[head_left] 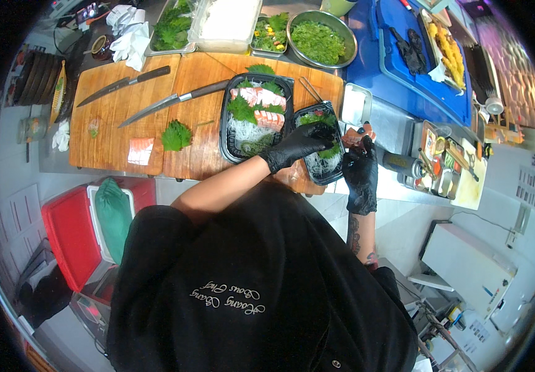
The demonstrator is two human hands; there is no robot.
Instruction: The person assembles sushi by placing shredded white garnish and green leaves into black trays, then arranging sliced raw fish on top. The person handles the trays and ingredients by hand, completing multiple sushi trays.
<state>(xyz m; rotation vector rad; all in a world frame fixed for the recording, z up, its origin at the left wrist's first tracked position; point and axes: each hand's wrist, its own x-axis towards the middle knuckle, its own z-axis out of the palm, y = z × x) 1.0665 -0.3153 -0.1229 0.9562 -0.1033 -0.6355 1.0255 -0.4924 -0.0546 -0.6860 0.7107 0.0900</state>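
Both my hands wear black gloves. My left hand [301, 144] reaches over a small black tray [314, 172] of white shredded radish and green leaves, fingertips curled down onto a green leaf [330, 151]. My right hand [361, 168] is just right of that tray and pinches a pinkish fish slice [355, 135] at its edge. A larger black tray [225, 141] to the left holds salmon slices [258, 97], green leaves and shredded radish.
Both trays sit on wooden boards [115, 127] with two long knives [125, 84] [174, 102], a loose green leaf [176, 135] and a salmon piece [140, 150]. Behind are pans and a metal bowl of greens [321, 40]. A blue lid [397, 68] is right, a red cooler [72, 232] lower left.
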